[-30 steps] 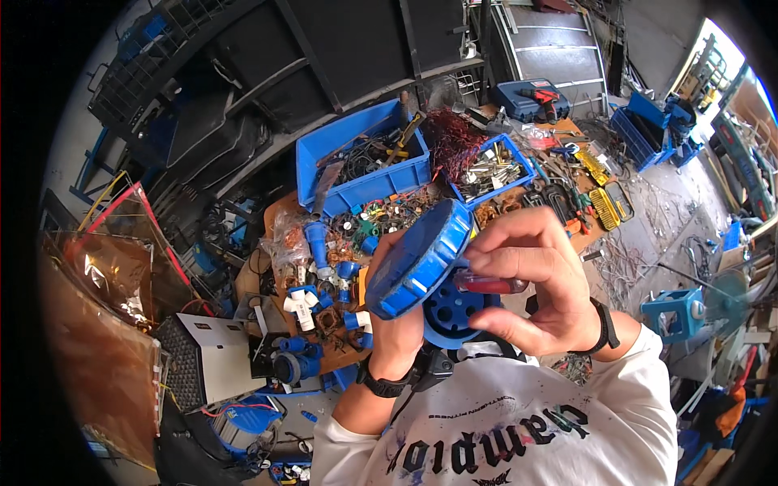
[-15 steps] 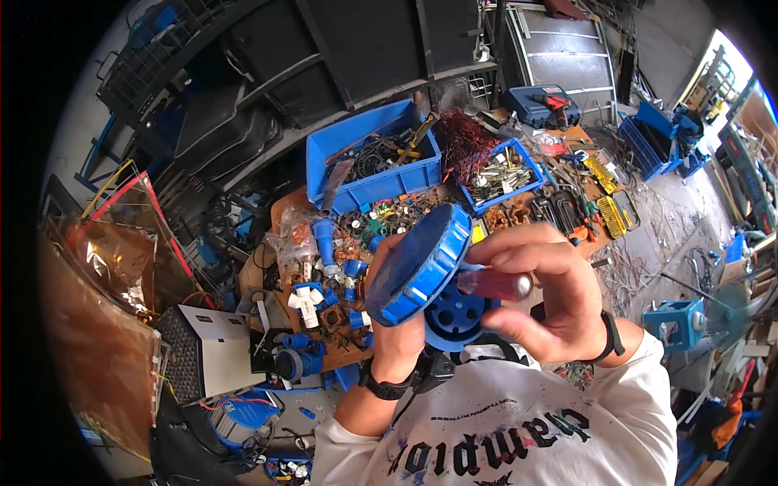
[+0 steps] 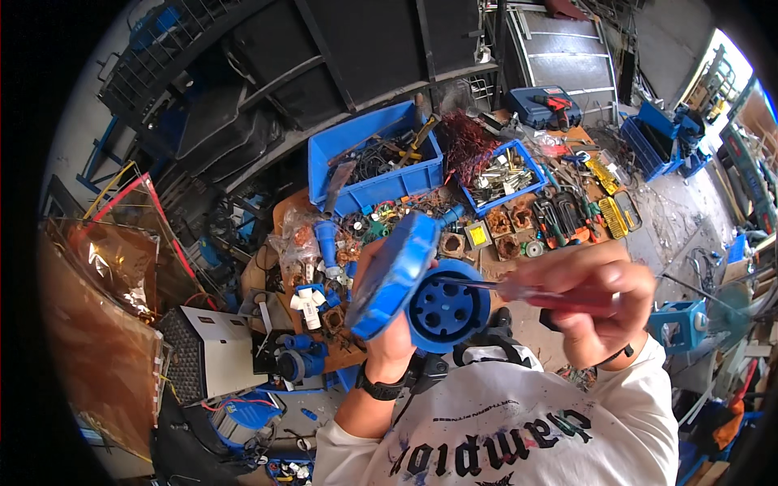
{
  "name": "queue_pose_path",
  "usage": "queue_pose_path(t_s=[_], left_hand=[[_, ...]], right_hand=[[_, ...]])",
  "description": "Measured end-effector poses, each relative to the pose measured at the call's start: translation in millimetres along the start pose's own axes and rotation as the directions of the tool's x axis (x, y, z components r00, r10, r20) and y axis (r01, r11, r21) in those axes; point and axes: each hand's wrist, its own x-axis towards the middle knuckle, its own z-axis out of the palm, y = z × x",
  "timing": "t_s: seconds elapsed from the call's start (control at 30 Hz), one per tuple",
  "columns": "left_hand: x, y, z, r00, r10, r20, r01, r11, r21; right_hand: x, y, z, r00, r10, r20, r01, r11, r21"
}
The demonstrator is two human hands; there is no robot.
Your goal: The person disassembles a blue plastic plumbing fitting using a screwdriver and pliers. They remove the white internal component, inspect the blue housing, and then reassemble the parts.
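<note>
Cluttered workbench (image 3: 344, 356) beyond blue socket (image 3: 448, 314); left hand (image 3: 391, 344) gripping socket; right hand (image 3: 616, 275), right of socket, grasping screwdriver (image 3: 559, 300), shaft pointing socketward.

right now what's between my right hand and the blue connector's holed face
In the head view, the screwdriver's metal shaft spans the gap from the right hand to the connector.
</note>
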Motion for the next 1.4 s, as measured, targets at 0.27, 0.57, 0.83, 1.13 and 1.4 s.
queue_pose_path(t_s=[0.27, 0.57, 0.83, 1.13, 1.4], left_hand=[[0.8, 10.8, -18.2, 0.999, 0.044, 0.014, -0.043, 0.995, -0.095], [-7.5, 23.8, -31.3, 0.968, 0.249, 0.032, -0.251, 0.965, 0.071], [-10.5, 34.7, -24.7, 0.954, 0.287, -0.086, -0.273, 0.952, 0.139], [-11.6, 29.2, -29.1, 0.951, 0.278, -0.137, -0.252, 0.951, 0.182], [-11.1, 31.5, -27.4, 0.964, 0.206, -0.166, -0.153, 0.946, 0.285]], right_hand=[[-22.2, -8.5, -2.3, 0.833, 0.216, -0.509, -0.210, 0.975, 0.070], [-25.0, -10.5, 0.8, 0.750, 0.339, -0.568, -0.283, 0.941, 0.187], [-30.8, -10.4, 12.8, 0.798, 0.323, -0.509, -0.292, 0.946, 0.143], [-26.7, -13.4, 22.1, 0.877, 0.268, -0.398, -0.243, 0.963, 0.115], [-24.7, -11.6, 24.8, 0.932, 0.198, -0.303, -0.185, 0.980, 0.072]])
